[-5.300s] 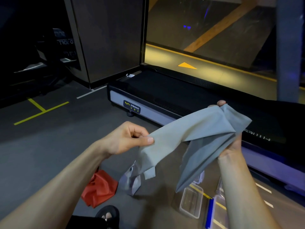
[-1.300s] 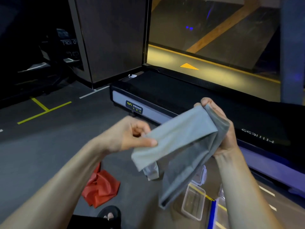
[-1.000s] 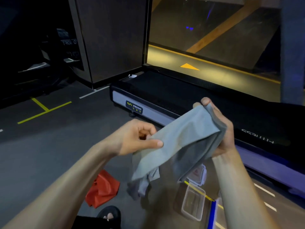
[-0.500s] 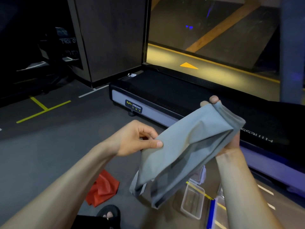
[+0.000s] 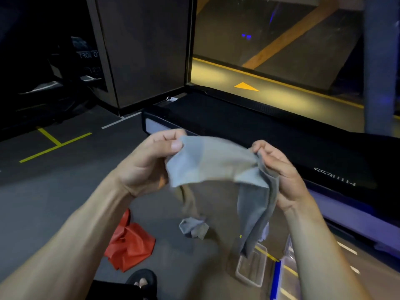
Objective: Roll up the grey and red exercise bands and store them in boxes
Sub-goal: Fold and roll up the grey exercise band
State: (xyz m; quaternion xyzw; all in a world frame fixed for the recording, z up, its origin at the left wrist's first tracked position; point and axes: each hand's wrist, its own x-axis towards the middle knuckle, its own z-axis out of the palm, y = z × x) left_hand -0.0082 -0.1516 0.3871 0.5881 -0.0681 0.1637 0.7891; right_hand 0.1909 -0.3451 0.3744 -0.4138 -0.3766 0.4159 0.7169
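Red band (image 5: 129,241) is crumpled on the dark floor (image 5: 39,202) down near the bottom of the frame, just beside a sandalled foot (image 5: 141,280). Over to the right of that sits a clear plastic box (image 5: 252,268), open side up, on the floor next to a strip of yellow tape, and there's something with a blue edge (image 5: 276,280) just beside it, probably a lid but it's too cut off to say.

Above all that, the grey band (image 5: 213,163) is up in the air between both hands. The left hand (image 5: 149,163) pinches one upper corner between thumb and fingers, and the right hand (image 5: 279,169) has its fingers curled round the bunched other end. The stretch between them is pulled fairly flat, while the rest hangs down in loose folds from the right hand, and a rumpled tail (image 5: 193,227) dangles lower in the middle, a bit blurred.

Behind the hands is a black treadmill (image 5: 238,124) with a grey side rail, and past that a glass pane showing a yellow arrow (image 5: 245,86) on lit ground.
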